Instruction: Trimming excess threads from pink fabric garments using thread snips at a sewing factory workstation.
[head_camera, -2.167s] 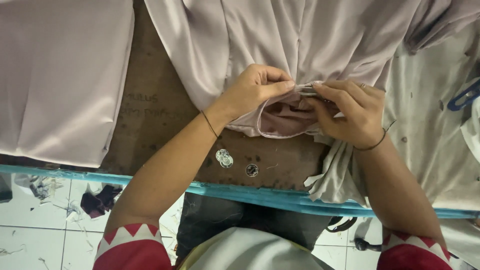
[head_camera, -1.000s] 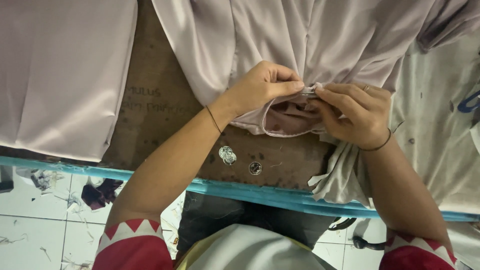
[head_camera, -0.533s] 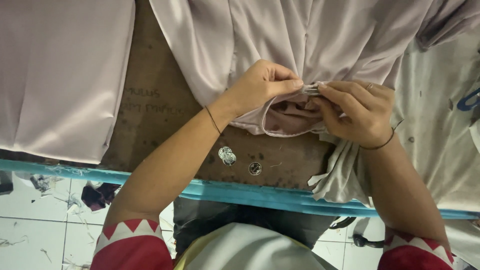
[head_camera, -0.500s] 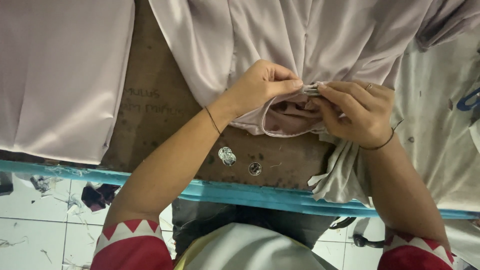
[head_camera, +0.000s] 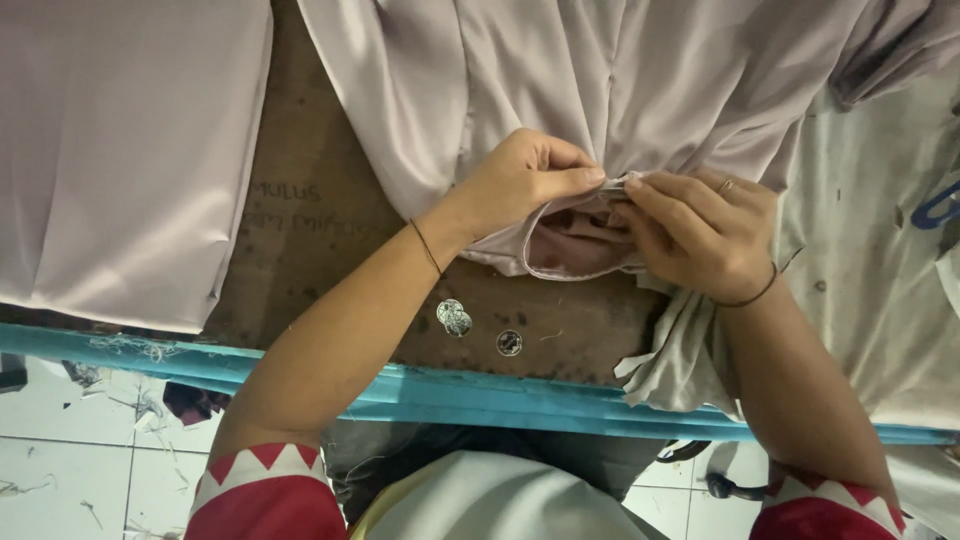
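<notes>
A pale lilac satin garment (head_camera: 600, 80) lies spread over a brown wooden table (head_camera: 310, 240). My left hand (head_camera: 520, 180) pinches a folded edge of the garment near its hem, thumb and fingers closed on the cloth. My right hand (head_camera: 700, 235) grips the same edge from the other side, fingertips almost touching the left hand's. Between the hands the cloth opens into a small pinkish pocket (head_camera: 575, 245). A thin band sits on each wrist and a ring on the right hand.
Three small round metal snap pieces (head_camera: 455, 317) lie on the table by the near edge, one (head_camera: 509, 342) a little apart. A second folded lilac cloth (head_camera: 120, 150) lies at left. The table has a teal front edge (head_camera: 480, 395). White tiled floor with thread scraps shows below.
Both hands stay pinched on the garment edge in nearly the same spot; only the fingertips have shifted slightly.
</notes>
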